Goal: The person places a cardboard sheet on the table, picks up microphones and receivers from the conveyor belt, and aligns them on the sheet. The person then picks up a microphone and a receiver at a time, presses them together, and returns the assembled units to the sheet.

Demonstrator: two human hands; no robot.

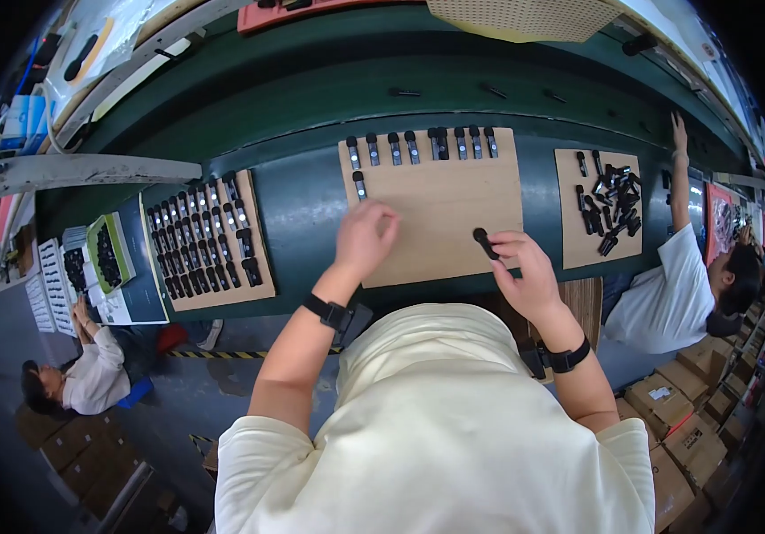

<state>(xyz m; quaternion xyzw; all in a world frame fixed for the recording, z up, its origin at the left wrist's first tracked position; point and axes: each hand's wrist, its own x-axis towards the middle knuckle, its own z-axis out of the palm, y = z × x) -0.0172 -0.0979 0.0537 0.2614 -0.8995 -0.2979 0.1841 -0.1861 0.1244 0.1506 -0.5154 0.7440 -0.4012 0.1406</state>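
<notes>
My right hand (525,271) pinches a small black microphone (483,240) with a round foam head over the right part of a cardboard sheet (436,222). My left hand (366,238) is over the sheet's left edge, its fingers loosely curled and a little apart, with nothing visible between them. Just beyond its knuckles a microphone (359,185) lies on the cardboard. Along the sheet's far edge several more microphones (393,149) lie in a row, foam heads pointing away from me. Two of them lie side by side, touching.
To the left, another cardboard sheet (262,267) carries rows of microphones (200,236). On the right, a smaller sheet (569,254) holds a loose pile of microphones (614,200). A few microphones (405,93) lie on the green belt (329,98) beyond. Co-workers (93,378) (667,298) work at both sides.
</notes>
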